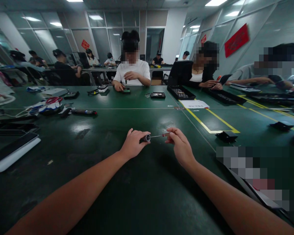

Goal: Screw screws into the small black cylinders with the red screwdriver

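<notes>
My left hand [134, 142] is closed around a dark screwdriver handle [145, 138], whose round end points right. A thin metal bit [158, 135] sticks out of that end. My right hand [179, 143] pinches the bit's far, reddish end between fingertips. Both hands hover just above the green table mat [147, 182], at its middle.
A tablet-like device [12, 150] lies at left. Cables, red scissors [54, 100] and a pen [84, 112] lie further back left. Black trays [180, 92], a paper [194, 104] and yellow tape lines [210, 122] are at right. Other people work across the table.
</notes>
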{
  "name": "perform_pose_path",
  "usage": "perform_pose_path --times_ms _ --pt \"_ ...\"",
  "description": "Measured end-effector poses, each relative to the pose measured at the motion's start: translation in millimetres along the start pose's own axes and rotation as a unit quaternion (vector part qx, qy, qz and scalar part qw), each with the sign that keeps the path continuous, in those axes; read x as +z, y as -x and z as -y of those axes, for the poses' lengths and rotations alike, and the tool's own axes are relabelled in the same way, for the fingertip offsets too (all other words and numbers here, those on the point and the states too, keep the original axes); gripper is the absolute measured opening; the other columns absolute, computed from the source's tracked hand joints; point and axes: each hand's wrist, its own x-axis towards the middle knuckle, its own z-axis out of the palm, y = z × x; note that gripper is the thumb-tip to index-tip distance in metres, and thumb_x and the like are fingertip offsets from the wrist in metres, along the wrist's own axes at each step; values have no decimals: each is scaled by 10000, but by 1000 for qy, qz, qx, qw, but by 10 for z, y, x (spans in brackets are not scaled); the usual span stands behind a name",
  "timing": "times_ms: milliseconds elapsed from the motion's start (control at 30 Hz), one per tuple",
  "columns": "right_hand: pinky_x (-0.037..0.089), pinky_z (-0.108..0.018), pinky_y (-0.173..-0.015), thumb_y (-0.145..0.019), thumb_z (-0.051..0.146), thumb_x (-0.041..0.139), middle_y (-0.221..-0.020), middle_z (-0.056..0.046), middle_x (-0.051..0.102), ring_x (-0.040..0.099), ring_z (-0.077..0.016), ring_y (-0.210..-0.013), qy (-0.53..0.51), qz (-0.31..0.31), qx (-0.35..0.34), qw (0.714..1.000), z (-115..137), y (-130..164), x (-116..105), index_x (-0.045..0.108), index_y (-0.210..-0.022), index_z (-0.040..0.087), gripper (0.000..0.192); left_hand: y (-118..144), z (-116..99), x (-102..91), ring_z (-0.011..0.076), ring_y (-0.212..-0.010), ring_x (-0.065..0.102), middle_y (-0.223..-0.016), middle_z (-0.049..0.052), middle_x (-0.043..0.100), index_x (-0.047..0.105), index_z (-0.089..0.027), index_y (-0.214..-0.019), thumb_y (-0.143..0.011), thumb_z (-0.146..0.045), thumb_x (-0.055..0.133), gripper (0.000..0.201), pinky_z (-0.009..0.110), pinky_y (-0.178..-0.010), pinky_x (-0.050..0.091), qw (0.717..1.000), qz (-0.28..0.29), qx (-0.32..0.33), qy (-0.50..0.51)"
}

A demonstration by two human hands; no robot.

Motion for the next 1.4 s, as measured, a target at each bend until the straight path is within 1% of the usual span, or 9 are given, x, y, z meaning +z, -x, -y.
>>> perform_pose_path --times_ms 167,267,367,533,633,733,800,1067,1400 --pt "452 -313 -586 -957 515 471 -652 23 522 517 -156 -585 67 4 5 998 21 19 6 659 -969 215 354 -3 -6 18 243 -1138 600 -1154 16 706 631 -300 -1252 -913 -322 673 342 613 -1203 188 1000 1 6 -3" --pt "504 -329 -670 -903 476 574 -739 18 591 587 -168 -676 24 -9 -3 1000 -10 -4 -3 613 -1040 230 285 5 5 29 242 -1114 606 -1126 20 705 623 -298 -1267 -925 -336 654 346 602 -1198 213 1000 -10 -3 -2" --pt "520 -365 -778 -892 479 604 -808 -9 641 618 -178 -756 11 1 -14 1000 -34 -19 -9 630 -1004 214 288 17 27 48 244 -1114 602 -1135 20 700 611 -299 -1283 -931 -357 645 358 600 -1200 212 1000 -15 0 -6" --pt "525 -382 -796 -897 505 612 -820 -29 665 623 -186 -761 -9 -5 0 1000 -52 0 24 669 -991 208 317 12 5 52 245 -1078 610 -1096 23 700 611 -287 -1285 -933 -357 643 360 590 -1187 240 999 -34 -7 -15" --pt "544 -373 -743 -880 482 631 -784 -19 644 604 -175 -693 -104 -22 66 992 -92 -37 31 648 -900 216 267 -8 -45 -2 241 -1078 610 -1101 37 699 599 -261 -1300 -941 -337 630 369 547 -1166 295 999 -30 21 -20" --pt "543 -372 -634 -873 437 613 -612 15 527 501 -150 -526 -175 -1 198 965 -134 -119 0 571 -725 220 265 -29 -49 -54 244 -1103 603 -1126 36 697 606 -267 -1296 -942 -316 623 358 549 -1174 276 997 -8 53 -49" --pt "535 -357 -603 -875 402 603 -599 24 498 466 -136 -499 -181 -19 219 959 -145 -160 -26 549 -703 223 254 -37 -18 -66 253 -1099 606 -1112 34 700 610 -275 -1294 -934 -320 633 363 570 -1172 268 997 -2 38 -61" --pt "549 -331 -656 -844 482 661 -706 8 611 589 -152 -646 -135 -25 82 987 -87 -96 18 601 -846 222 267 -27 25 -41 254 -1092 614 -1102 36 705 611 -264 -1295 -935 -335 642 369 569 -1171 265 999 -2 14 -31" --pt "559 -349 -712 -900 528 597 -830 -15 660 635 -163 -737 -58 -3 0 998 -73 -50 55 602 -950 217 315 -20 34 1 250 -1118 617 -1176 28 707 616 -282 -1287 -898 -337 699 401 570 -1188 228 1000 -19 10 -8"
